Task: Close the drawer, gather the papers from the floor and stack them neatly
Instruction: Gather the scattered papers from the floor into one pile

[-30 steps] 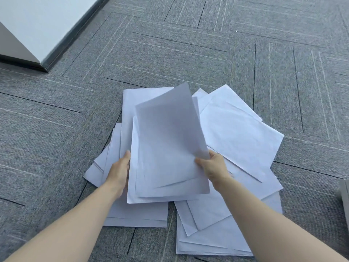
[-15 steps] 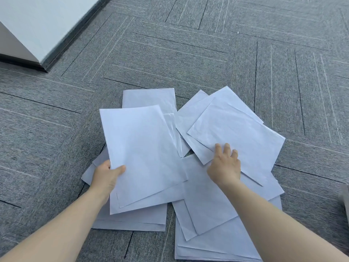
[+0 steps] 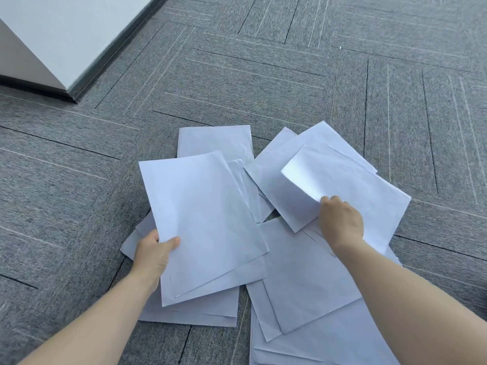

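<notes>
Step in hand looks like gathering: the right hand is lifting one loose sheet off the right side of the pile, to go onto the small stack in the left hand.

To do it well, I'd say: keep the pinch near the sheet's corner, lift it clear before swinging it over so it doesn't drag the sheets under it, then lay it on the held stack w/ edges roughly lined up. Squaring up can wait till all are collected.

Right fingers are curled and pinching the sheet's near edge, which curls up bright off the rest. Left thumb lies on top of the held stack at its lower left corner; the other fingers are hidden under it, so can't tell how they lie, though it's clearly gripped.

The papers – plain white, blank, a few lightly creased – lie fanned and overlapping on the grey carpet floor, in front of the person, at all angles. The held stack is tilted, two or so sheets, edges not yet flush. No drawer in view, so can't tell its state.
</notes>
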The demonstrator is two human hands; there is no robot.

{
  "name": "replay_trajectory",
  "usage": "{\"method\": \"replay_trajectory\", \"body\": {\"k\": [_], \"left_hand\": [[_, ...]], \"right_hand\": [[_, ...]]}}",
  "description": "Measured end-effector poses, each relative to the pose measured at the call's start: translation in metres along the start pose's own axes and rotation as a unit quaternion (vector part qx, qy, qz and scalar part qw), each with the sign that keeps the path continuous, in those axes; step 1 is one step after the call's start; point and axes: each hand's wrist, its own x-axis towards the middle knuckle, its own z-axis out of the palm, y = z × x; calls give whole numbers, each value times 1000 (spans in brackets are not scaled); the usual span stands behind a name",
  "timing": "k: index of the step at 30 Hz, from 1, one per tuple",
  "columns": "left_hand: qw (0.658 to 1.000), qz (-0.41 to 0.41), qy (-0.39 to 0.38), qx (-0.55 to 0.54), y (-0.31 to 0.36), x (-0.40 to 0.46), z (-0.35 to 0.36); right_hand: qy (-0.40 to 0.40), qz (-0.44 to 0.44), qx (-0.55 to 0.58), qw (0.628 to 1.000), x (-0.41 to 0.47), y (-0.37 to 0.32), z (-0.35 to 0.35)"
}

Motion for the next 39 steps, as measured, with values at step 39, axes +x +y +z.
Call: {"method": "replay_trajectory", "body": {"k": [39], "left_hand": [[1000, -19, -9, 15, -1, -2, 6]], "right_hand": [[20, -20, 87, 996, 11, -71, -35]]}}
